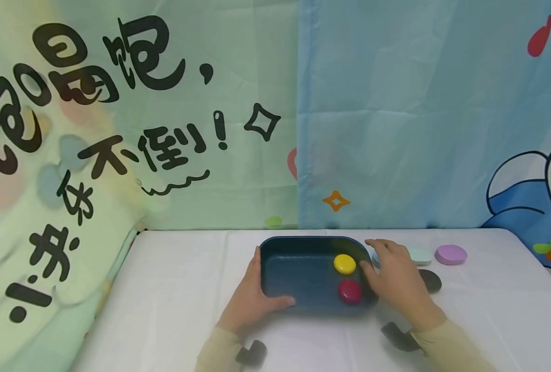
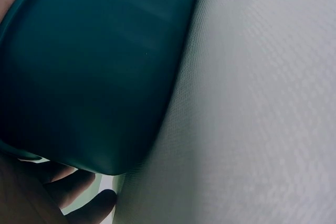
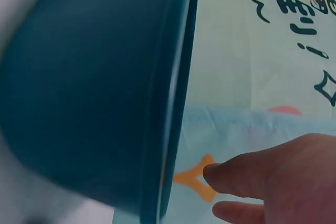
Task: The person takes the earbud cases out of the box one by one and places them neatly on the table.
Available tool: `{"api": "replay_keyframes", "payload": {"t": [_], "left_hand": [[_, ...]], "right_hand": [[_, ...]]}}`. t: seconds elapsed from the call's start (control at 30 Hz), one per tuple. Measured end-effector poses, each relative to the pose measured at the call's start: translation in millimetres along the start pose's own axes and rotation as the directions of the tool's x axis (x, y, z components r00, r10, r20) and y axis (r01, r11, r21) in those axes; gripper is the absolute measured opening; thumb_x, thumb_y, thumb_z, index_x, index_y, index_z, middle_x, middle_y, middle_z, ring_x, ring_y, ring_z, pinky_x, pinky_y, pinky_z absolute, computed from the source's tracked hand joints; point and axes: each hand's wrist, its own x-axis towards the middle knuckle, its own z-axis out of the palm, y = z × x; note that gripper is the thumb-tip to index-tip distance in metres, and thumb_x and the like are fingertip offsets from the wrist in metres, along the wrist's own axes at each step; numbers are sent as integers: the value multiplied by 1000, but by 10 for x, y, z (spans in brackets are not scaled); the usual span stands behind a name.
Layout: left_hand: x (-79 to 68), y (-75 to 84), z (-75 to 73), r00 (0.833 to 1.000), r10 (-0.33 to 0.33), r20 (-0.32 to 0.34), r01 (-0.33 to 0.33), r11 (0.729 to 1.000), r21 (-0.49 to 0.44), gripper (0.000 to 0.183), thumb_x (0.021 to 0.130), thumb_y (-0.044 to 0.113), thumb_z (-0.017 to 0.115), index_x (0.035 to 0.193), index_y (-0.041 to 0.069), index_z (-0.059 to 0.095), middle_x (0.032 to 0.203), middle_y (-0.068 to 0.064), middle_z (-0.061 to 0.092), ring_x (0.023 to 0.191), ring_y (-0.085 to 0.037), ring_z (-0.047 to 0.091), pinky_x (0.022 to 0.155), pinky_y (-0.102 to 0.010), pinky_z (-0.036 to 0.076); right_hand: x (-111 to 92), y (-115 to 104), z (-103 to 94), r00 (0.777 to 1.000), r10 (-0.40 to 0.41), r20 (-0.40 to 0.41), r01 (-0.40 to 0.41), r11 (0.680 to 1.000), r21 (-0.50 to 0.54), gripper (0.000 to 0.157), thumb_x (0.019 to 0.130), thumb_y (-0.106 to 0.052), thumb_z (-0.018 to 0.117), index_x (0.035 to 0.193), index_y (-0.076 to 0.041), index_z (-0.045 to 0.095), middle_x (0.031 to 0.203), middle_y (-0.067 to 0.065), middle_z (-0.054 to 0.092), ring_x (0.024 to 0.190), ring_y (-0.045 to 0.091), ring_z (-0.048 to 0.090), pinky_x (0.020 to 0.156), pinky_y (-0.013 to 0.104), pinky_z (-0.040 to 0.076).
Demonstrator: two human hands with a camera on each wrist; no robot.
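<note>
A dark blue rectangular tray (image 1: 299, 294) sits on the white table in the head view. Inside it, towards the right end, are a rounded yellow disc (image 1: 345, 264) and a rounded red disc (image 1: 350, 291). My left hand (image 1: 252, 299) grips the tray's left end, thumb over the near rim and fingers along the end wall. The left wrist view shows its fingers (image 2: 68, 187) around the tray's corner. At the opposite end, my right hand (image 1: 398, 281) is beside the rim with fingers extended; in the right wrist view, its thumb and finger show a gap from the rim.
Behind my right hand lies a pale blue oval piece (image 1: 419, 255), partly hidden. A purple oval piece (image 1: 450, 254) is further right, and a dark grey oval (image 1: 430, 280) shows by the right wrist. A printed cloth (image 1: 238, 170) hangs behind the table (image 1: 173, 289).
</note>
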Motion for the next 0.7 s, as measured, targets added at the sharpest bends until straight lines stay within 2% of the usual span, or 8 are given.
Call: {"api": "replay_keyframes", "payload": {"t": [0.13, 0.3, 0.5, 0.7], "left_hand": [[3, -6, 0, 1000, 0, -2, 0, 1000, 5, 131, 73, 52, 87, 163, 10, 1, 168, -7, 9, 153, -24, 13, 119, -49, 24], [5, -8, 0, 1000, 3, -3, -3, 1000, -5, 130, 74, 50, 87, 162, 8, 1, 168, -7, 8, 153, -25, 12, 119, -50, 23], [3, -10, 4, 1000, -5, -8, 5, 1000, -3, 131, 73, 51, 87, 162, 8, 2, 168, -9, 9, 153, -26, 13, 119, -50, 24], [13, -21, 11, 1000, 11, -14, -11, 1000, -5, 131, 72, 50, 88, 162, 8, 2, 168, -8, 10, 152, -25, 15, 118, -50, 25]], "right_hand": [[23, -77, 57, 999, -41, 4, 41, 999, -23, 46, 89, -11, 72, 128, 10, 59, 124, 35, 57, 114, 55, 51, 97, 65, 43], [50, -169, 159, 999, -39, 35, 40, 999, -23, 47, 89, -13, 71, 129, 8, 59, 125, 33, 57, 115, 52, 51, 97, 63, 45], [82, -264, 300, 997, -55, 51, 56, 998, -35, 44, 90, -13, 70, 127, 9, 60, 121, 30, 59, 110, 49, 54, 90, 58, 50], [86, -348, 376, 993, -3, 116, 13, 996, -90, 47, 90, -16, 72, 128, 10, 60, 123, 33, 57, 108, 49, 56, 86, 57, 52]]}}
